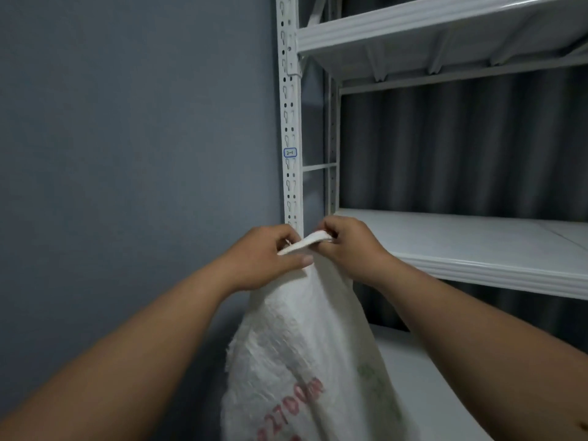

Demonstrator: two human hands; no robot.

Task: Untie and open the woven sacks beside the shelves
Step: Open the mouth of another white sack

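Here, my two hands, left hand (270,254) and right hand (348,246), both pinching one white tie (305,242) atop one woven sack (305,354), three white shelves (477,237) beside.

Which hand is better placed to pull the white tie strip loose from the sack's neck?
Probably the right hand: it pinches the free end of the white flat tie strip. The left hand grips the gathered neck of the white woven plastic sack, steadying it.
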